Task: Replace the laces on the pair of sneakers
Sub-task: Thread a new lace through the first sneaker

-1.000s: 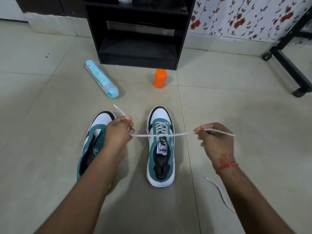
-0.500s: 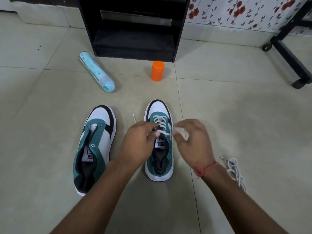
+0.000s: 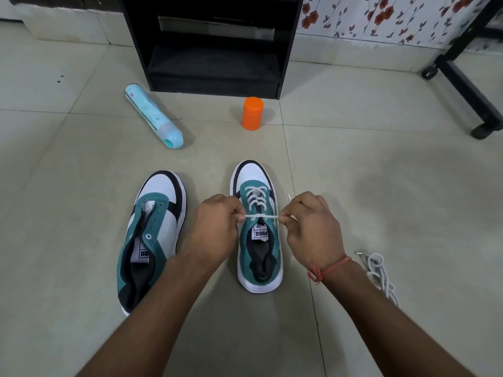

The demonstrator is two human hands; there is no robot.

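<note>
Pinching a white lace taut across the right sneaker, left hand and right hand each clamp one end, fingers curled. Left sneaker lies unlaced beside it on the floor; a spare lace sits by the right wrist

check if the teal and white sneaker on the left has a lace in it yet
No, the left teal and white sneaker shows bare eyelets.
</note>
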